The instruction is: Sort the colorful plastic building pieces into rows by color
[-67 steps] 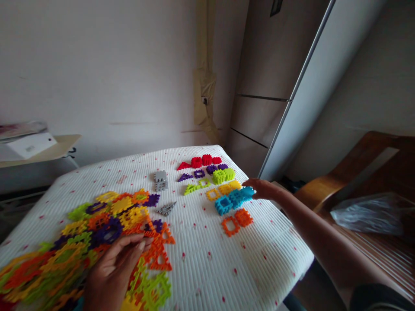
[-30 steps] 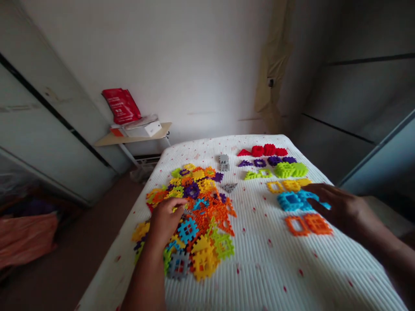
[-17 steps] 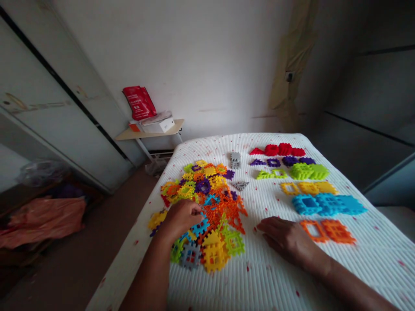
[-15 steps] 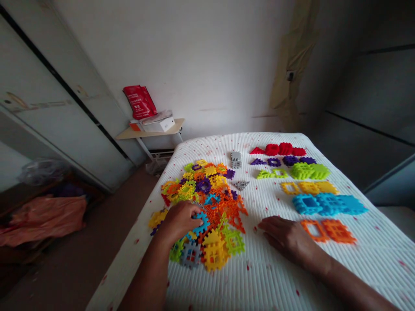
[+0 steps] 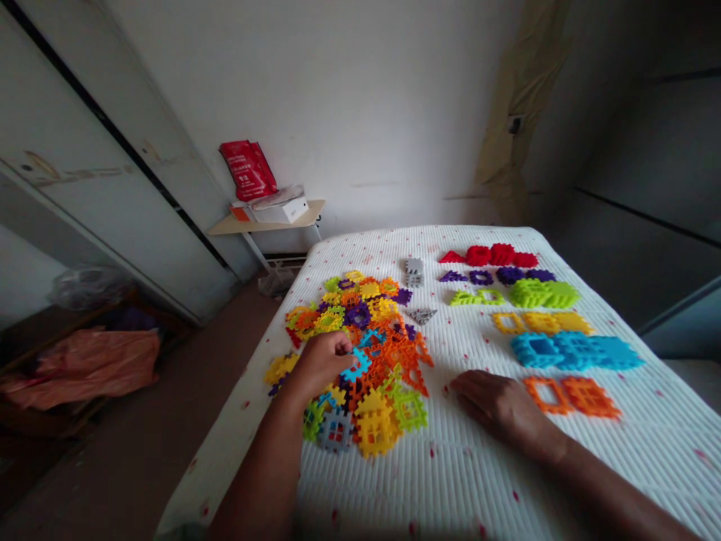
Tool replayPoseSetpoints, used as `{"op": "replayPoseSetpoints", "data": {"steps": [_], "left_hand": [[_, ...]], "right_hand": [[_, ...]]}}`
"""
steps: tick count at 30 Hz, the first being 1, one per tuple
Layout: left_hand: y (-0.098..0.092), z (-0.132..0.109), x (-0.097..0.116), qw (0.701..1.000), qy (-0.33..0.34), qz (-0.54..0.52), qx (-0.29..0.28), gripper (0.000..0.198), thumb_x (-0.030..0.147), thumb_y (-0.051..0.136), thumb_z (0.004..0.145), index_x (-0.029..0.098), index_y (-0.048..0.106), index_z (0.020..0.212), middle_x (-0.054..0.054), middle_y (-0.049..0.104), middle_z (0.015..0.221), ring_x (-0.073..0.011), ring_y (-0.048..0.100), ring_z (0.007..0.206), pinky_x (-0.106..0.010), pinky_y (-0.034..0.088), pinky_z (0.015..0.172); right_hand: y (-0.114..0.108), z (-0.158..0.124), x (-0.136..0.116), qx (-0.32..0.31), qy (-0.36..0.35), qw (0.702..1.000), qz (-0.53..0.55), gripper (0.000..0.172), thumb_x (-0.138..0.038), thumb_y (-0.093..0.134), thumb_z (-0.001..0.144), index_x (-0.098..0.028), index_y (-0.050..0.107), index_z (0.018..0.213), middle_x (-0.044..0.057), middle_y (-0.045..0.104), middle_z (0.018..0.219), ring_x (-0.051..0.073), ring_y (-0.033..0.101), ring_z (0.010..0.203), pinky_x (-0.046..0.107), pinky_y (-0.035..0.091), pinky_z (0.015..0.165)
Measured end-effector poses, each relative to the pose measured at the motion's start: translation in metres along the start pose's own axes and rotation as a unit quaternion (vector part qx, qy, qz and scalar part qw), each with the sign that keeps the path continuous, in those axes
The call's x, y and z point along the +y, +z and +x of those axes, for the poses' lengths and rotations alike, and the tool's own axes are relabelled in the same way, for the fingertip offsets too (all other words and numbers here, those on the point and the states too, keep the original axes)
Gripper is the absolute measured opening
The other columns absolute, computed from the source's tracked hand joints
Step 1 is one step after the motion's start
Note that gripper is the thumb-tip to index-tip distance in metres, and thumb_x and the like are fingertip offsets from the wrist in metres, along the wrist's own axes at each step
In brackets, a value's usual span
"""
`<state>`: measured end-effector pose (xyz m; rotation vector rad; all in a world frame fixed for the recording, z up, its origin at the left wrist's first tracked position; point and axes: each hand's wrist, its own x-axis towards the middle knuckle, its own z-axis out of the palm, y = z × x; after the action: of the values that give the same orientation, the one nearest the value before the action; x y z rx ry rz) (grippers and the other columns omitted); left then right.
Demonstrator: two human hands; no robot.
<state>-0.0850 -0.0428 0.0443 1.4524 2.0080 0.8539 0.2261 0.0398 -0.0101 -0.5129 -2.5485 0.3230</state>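
My left hand (image 5: pixel 324 362) is pinched on a blue square frame tile (image 5: pixel 358 365) with toothed edges, just above a mixed pile of interlocking plastic tiles (image 5: pixel 378 421). Orange, yellow, purple, green and grey pieces lie jumbled there. My right hand (image 5: pixel 501 406) rests on the bedspread with its fingers stretched out and holds nothing. Close to its fingers and wrist are orange tiles (image 5: pixel 589 396). Behind those lie stacked blue tiles (image 5: pixel 574 352), then rows of yellow (image 5: pixel 541 323), lime green (image 5: pixel 544 294), purple (image 5: pixel 523 275) and red tiles (image 5: pixel 501 255).
The tiles lie on a white ribbed bedspread (image 5: pixel 451 481) with red specks. Grey tiles (image 5: pixel 414 272) and a grey triangle (image 5: pixel 422 315) sit between pile and rows. A small table (image 5: pixel 225 225) with a red bag (image 5: pixel 248 169) and white box (image 5: pixel 285 207) stands by the wall.
My left hand has lifted slightly with the blue frame tile, which shows more clearly now. My right hand stays almost where it was. The view has shifted a little.
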Motion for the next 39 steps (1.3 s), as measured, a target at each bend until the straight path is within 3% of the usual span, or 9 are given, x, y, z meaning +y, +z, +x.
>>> {"op": "replayPoseSetpoints", "data": {"steps": [3,5,9,13,19,33,39], "left_hand": [[0.002,0.001,0.017,0.989,-0.009,-0.145,0.038,0.015,0.030,0.063,0.063,0.017,0.055,0.065,0.005,0.053,0.056,-0.0104,0.048,0.051,-0.023,0.037,0.051],[0.011,0.002,0.027,0.970,-0.025,-0.238,0.042,0.019,0.033,0.066,0.062,0.018,0.055,0.068,0.006,0.053,0.052,-0.0092,0.046,0.045,-0.022,0.037,0.048],[0.042,0.008,0.040,0.925,-0.044,-0.376,0.028,0.023,0.032,0.071,0.060,0.017,0.057,0.070,0.005,0.055,0.050,-0.0084,0.047,0.042,-0.021,0.038,0.045],[0.074,0.013,0.048,0.886,-0.064,-0.459,0.006,0.025,0.030,0.074,0.058,0.016,0.056,0.068,0.004,0.056,0.050,-0.0077,0.048,0.042,-0.020,0.038,0.043],[0.096,0.013,0.048,0.874,-0.077,-0.479,-0.019,0.027,0.031,0.075,0.058,0.015,0.058,0.070,0.003,0.059,0.053,-0.0081,0.050,0.045,-0.020,0.040,0.045],[0.100,0.010,0.045,0.879,-0.086,-0.466,-0.056,0.028,0.032,0.077,0.056,0.015,0.059,0.068,0.005,0.058,0.053,-0.0072,0.049,0.045,-0.019,0.039,0.046],[0.099,0.007,0.047,0.885,-0.091,-0.457,-0.013,0.044,0.042,0.075,0.060,0.015,0.064,0.093,0.002,0.064,0.063,-0.0102,0.054,0.051,-0.022,0.044,0.049]], "right_hand": [[-0.003,0.005,-0.001,-0.025,0.012,1.000,0.004,0.025,-0.017,0.040,0.091,-0.019,0.064,0.099,0.008,0.068,0.091,0.017,0.066,0.077,0.030,0.055,0.066],[-0.005,0.011,-0.004,0.010,0.033,0.999,0.021,0.022,-0.020,0.043,0.091,-0.019,0.061,0.103,0.009,0.067,0.096,0.018,0.066,0.082,0.031,0.056,0.069],[-0.011,0.029,-0.015,0.109,0.052,0.992,0.047,0.027,-0.024,0.050,0.089,-0.021,0.055,0.115,0.010,0.062,0.109,0.020,0.062,0.096,0.034,0.055,0.078],[-0.012,0.047,-0.023,0.141,0.030,0.989,0.020,0.038,-0.025,0.055,0.085,-0.022,0.049,0.123,0.013,0.057,0.120,0.024,0.057,0.107,0.041,0.053,0.085],[-0.005,0.054,-0.021,0.112,0.043,0.993,-0.015,0.043,-0.024,0.058,0.082,-0.022,0.049,0.125,0.014,0.055,0.123,0.026,0.056,0.108,0.042,0.052,0.085],[-0.002,0.050,-0.016,0.057,0.038,0.997,-0.017,0.052,-0.024,0.058,0.079,-0.022,0.042,0.128,0.012,0.058,0.118,0.024,0.056,0.101,0.037,0.050,0.083],[-0.021,0.037,-0.008,0.094,0.073,0.993,-0.004,0.056,-0.034,0.064,0.077,-0.020,0.044,0.128,0.012,0.060,0.114,0.025,0.057,0.101,0.039,0.049,0.084]]}}
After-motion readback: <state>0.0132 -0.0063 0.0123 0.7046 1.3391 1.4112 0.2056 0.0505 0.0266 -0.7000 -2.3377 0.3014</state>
